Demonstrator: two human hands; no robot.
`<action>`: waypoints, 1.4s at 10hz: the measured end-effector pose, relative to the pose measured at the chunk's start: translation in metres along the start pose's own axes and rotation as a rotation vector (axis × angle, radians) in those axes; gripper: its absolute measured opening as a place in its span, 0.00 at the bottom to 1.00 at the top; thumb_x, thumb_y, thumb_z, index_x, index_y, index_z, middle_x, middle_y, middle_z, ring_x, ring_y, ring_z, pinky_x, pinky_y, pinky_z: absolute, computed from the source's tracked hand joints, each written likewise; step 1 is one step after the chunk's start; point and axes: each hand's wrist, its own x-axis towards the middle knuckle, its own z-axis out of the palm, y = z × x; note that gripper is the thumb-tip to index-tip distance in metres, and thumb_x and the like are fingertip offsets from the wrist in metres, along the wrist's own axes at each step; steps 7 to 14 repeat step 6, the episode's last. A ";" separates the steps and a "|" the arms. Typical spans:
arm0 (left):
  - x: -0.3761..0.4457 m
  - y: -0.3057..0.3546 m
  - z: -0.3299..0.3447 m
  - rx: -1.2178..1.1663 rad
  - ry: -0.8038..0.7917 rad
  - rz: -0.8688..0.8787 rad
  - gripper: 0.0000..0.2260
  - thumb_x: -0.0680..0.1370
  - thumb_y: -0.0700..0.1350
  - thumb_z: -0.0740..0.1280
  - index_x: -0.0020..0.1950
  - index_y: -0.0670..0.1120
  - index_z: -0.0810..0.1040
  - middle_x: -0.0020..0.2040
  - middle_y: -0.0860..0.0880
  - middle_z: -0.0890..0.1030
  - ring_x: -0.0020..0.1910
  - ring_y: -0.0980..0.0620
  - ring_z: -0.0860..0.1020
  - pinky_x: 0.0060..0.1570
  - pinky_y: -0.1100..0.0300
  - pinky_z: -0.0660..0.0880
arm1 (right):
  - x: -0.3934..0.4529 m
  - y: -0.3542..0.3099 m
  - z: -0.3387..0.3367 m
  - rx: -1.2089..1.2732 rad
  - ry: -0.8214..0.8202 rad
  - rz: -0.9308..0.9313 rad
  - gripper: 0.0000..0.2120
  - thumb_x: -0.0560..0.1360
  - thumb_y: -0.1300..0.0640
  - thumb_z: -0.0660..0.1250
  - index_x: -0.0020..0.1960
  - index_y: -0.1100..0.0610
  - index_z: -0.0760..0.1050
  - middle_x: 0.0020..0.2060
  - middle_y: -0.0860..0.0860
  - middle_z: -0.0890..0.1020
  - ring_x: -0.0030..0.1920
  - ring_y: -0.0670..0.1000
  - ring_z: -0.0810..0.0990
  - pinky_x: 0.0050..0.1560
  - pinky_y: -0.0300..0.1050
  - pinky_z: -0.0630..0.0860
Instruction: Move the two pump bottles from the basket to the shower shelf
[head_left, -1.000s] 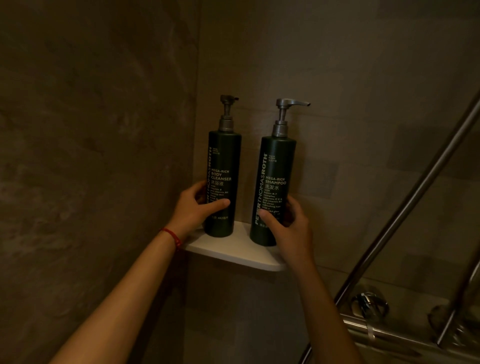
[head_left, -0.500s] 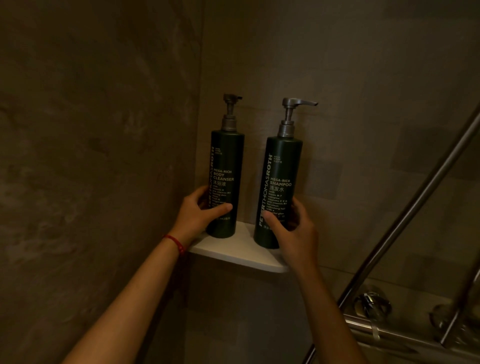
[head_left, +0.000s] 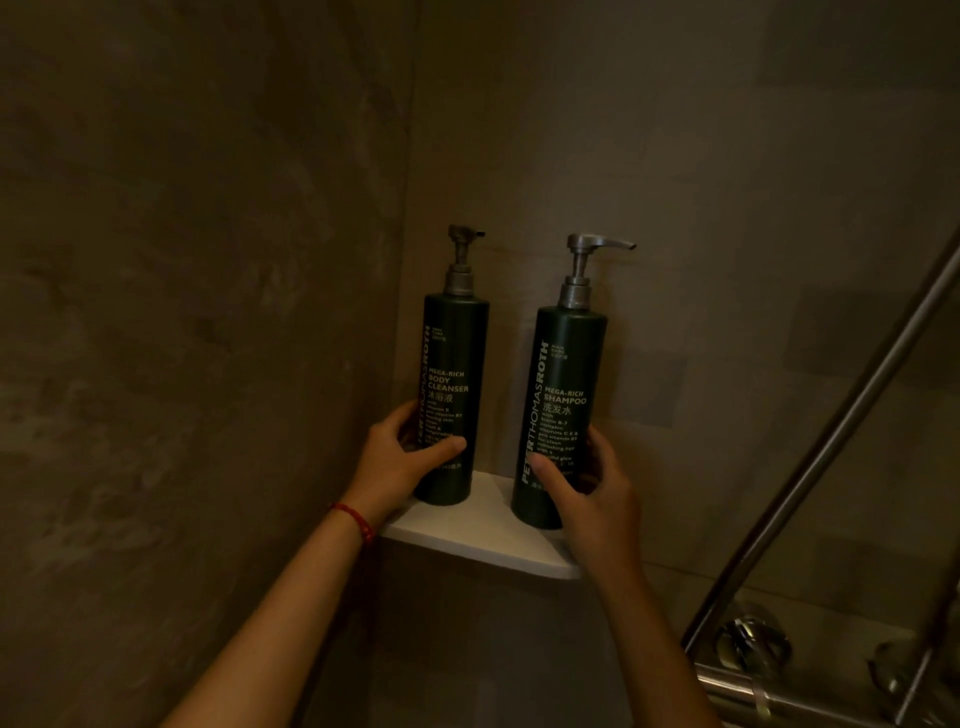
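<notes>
On the corner shelf (head_left: 483, 540), both bottles are standing upright. The left hand (head_left: 402, 460) is gripping the body cleanser bottle (head_left: 454, 400) and the right hand (head_left: 597, 493) is gripping the shampoo bottle (head_left: 563, 415), so only letting go looks left.

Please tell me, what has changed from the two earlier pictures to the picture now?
Almost nothing visibly changed. The dark green body cleanser pump bottle and the dark green shampoo pump bottle stand upright on the white corner shower shelf as before. The left hand still grips the cleanser and the right hand still grips the shampoo. Only the camera view shifted slightly.
</notes>
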 end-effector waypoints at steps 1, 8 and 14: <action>-0.004 0.000 0.000 0.025 0.019 0.022 0.24 0.69 0.37 0.70 0.63 0.44 0.69 0.50 0.54 0.76 0.50 0.55 0.74 0.44 0.68 0.72 | 0.000 0.000 0.000 -0.018 -0.004 0.005 0.31 0.67 0.50 0.71 0.67 0.48 0.64 0.61 0.48 0.75 0.58 0.48 0.75 0.56 0.47 0.74; -0.075 -0.008 0.004 0.537 0.233 0.203 0.29 0.73 0.47 0.66 0.71 0.46 0.59 0.72 0.43 0.63 0.70 0.45 0.62 0.67 0.53 0.60 | -0.066 -0.013 -0.021 -0.300 -0.016 0.023 0.25 0.73 0.46 0.63 0.69 0.46 0.61 0.68 0.50 0.68 0.65 0.50 0.68 0.58 0.44 0.68; -0.075 -0.008 0.004 0.537 0.233 0.203 0.29 0.73 0.47 0.66 0.71 0.46 0.59 0.72 0.43 0.63 0.70 0.45 0.62 0.67 0.53 0.60 | -0.066 -0.013 -0.021 -0.300 -0.016 0.023 0.25 0.73 0.46 0.63 0.69 0.46 0.61 0.68 0.50 0.68 0.65 0.50 0.68 0.58 0.44 0.68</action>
